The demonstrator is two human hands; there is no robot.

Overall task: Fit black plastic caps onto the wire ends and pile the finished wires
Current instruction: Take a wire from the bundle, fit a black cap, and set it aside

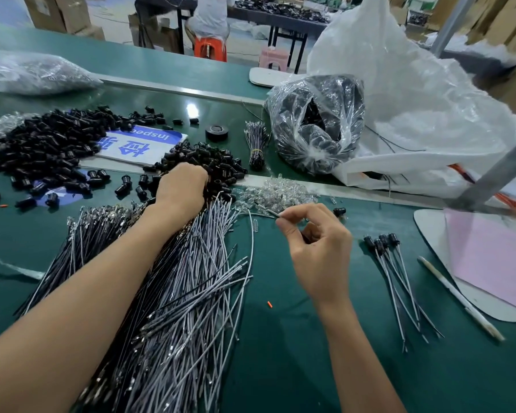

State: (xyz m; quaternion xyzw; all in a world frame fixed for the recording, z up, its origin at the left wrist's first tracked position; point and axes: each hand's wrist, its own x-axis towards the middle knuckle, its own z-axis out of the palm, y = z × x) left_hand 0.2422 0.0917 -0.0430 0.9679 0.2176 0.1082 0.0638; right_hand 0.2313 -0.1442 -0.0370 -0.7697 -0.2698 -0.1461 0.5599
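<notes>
**Right hand pinches a wire tip; left hand reaches into the caps**

On the dark green table mat [310,362], the right hand [313,242] sits just right of centre. Its thumb and forefinger are closed on the tip of a thin grey wire [252,234], which curves away toward six o'clock.

The left hand [181,186] lies at eleven o'clock from the right hand, knuckles up. Its fingers are buried in the small pile of black plastic caps [218,162], so I cannot tell whether they grip a cap.

Under the left forearm, the loose heap of grey and black uncapped wires [176,287] fans from centre toward seven o'clock.

The few finished wires with black caps [399,278] lie at three o'clock, apart from the right hand, with their caps toward twelve.

A larger heap of black caps [42,147] spreads at ten o'clock, partly over a blue and white sign [140,141]. A scatter of small clear pieces [277,192] lies just beyond the right hand. A clear plastic bag of black parts [316,126] stands at one o'clock, and a white pen [459,296] lies at four.
</notes>
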